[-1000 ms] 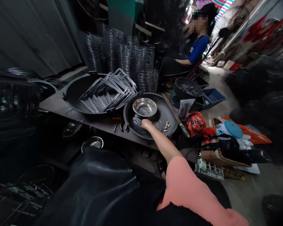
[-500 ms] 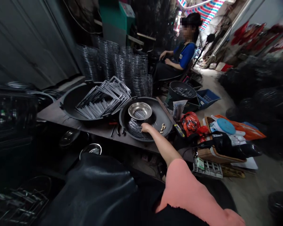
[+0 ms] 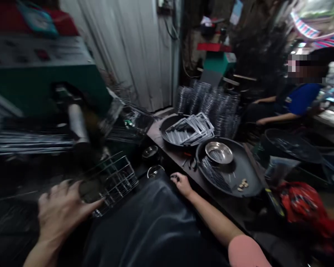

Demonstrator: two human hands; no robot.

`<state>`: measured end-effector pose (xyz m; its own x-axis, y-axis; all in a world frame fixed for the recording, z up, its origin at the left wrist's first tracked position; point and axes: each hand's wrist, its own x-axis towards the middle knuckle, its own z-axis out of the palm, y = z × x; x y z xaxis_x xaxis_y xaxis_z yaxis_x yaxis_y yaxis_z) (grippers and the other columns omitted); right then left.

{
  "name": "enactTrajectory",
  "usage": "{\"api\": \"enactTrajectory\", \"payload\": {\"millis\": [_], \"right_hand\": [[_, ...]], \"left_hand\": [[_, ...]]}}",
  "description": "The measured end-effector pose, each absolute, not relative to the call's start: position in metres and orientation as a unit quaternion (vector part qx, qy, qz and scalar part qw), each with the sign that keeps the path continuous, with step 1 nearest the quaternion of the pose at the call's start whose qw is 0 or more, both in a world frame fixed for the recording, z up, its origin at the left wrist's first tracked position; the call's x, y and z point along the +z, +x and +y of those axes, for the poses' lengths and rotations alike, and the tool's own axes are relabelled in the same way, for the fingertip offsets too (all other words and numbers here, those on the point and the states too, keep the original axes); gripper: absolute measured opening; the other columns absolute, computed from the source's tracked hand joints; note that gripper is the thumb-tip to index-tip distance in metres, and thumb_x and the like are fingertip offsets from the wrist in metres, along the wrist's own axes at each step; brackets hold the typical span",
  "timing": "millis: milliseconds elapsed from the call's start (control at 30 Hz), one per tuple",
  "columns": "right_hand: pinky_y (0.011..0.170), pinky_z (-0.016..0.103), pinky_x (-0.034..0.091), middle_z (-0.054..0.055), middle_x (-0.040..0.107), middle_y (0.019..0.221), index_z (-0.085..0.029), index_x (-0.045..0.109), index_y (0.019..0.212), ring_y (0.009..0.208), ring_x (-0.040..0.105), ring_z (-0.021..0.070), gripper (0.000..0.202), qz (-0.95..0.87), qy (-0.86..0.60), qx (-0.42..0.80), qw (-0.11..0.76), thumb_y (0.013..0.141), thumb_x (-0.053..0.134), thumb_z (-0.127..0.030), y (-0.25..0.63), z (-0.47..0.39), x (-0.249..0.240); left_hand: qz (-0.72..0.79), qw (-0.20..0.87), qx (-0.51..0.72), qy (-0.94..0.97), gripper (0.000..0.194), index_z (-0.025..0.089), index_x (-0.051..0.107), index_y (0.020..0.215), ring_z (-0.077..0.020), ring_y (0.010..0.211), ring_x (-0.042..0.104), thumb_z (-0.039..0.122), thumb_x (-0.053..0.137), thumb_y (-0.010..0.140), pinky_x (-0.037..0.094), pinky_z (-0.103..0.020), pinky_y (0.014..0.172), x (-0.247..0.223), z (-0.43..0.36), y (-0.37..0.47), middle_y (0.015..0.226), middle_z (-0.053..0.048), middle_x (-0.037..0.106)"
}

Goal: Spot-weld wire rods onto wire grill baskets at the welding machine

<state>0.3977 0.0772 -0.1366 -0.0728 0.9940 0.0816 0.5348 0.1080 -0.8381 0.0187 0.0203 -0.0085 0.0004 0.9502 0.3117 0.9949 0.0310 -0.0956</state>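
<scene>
My left hand [image 3: 62,205] is at the lower left with its fingers apart. Its thumb reaches toward a small wire basket [image 3: 121,178]; blur hides whether they touch. My right hand [image 3: 181,182] is closed in front of the table edge, above my dark apron [image 3: 153,218]. What its curled fingers hold, if anything, I cannot make out. Beyond it, a wide black pan [image 3: 247,167] contains a steel bowl [image 3: 226,157], a heap of thin metal wires [image 3: 214,176] and several small pale pieces [image 3: 242,184].
Another pan [image 3: 167,135] bears rectangular wire frames [image 3: 192,128], with stacked wire baskets [image 3: 206,102] behind. A green machine [image 3: 44,85] stands at left. Pliers [image 3: 194,163] lie on the table. A seated person [image 3: 303,98] is at right, beyond a red bag [image 3: 303,204].
My view has swung left. My right hand has left the wires in the pan and drawn back toward my lap. My left hand and the machine beside it have come into view.
</scene>
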Motion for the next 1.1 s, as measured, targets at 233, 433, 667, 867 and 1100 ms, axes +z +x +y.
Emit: {"api": "enactTrajectory", "payload": {"millis": [233,433,667,867,1100], "right_hand": [[0.085,0.029,0.052,0.006,0.077,0.105,-0.023,0.071,0.113,0.098,0.072,0.0202,0.033,-0.79,-0.482,0.328,0.191,0.082,0.064,-0.013,0.343,0.086,-0.095],[0.073,0.023,0.048,0.004,0.078,0.1,-0.02,0.075,0.101,0.093,0.071,0.0196,0.021,-0.92,-0.297,0.252,-0.037,0.085,0.061,-0.016,0.25,0.117,0.01],[0.07,0.027,0.051,0.012,0.075,0.114,-0.014,0.073,0.108,0.104,0.071,0.0244,0.026,-0.932,-0.322,0.125,-0.107,0.091,0.054,-0.015,0.184,0.123,0.023],[0.07,0.027,0.053,0.01,0.074,0.115,-0.016,0.071,0.109,0.102,0.071,0.0225,0.023,-0.954,-0.267,0.09,-0.107,0.094,0.053,-0.015,0.185,0.124,0.018],[0.066,0.028,0.051,0.01,0.071,0.116,-0.016,0.067,0.115,0.098,0.069,0.0218,0.023,-0.968,-0.215,0.08,-0.1,0.094,0.059,-0.023,0.192,0.133,0.022]], "left_hand": [[-0.705,0.194,-0.014,-0.682,0.079,0.0,0.06,0.123,-0.0434,0.118,0.051,0.059,0.059,0.07,0.039,-0.055,0.099,0.004,0.035,0.024,0.127,-0.03,0.059],[-0.705,0.16,-0.006,-0.691,0.075,0.003,0.061,0.125,-0.0453,0.12,0.05,0.054,0.063,0.071,0.035,-0.059,0.103,0.001,0.044,0.038,0.132,-0.032,0.056],[-0.701,0.127,-0.033,-0.701,0.076,0.004,0.062,0.125,-0.0444,0.122,0.05,0.05,0.067,0.065,0.034,-0.061,0.105,-0.01,0.051,0.033,0.132,-0.03,0.057],[-0.71,0.087,-0.051,-0.697,0.076,0.006,0.062,0.126,-0.0427,0.124,0.05,0.052,0.065,0.066,0.035,-0.059,0.106,-0.011,0.058,0.021,0.133,-0.029,0.057],[-0.703,0.075,-0.078,-0.703,0.071,0.009,0.063,0.123,-0.0412,0.119,0.053,0.051,0.064,0.066,0.04,-0.056,0.101,-0.019,0.072,0.011,0.127,-0.025,0.061]]}}
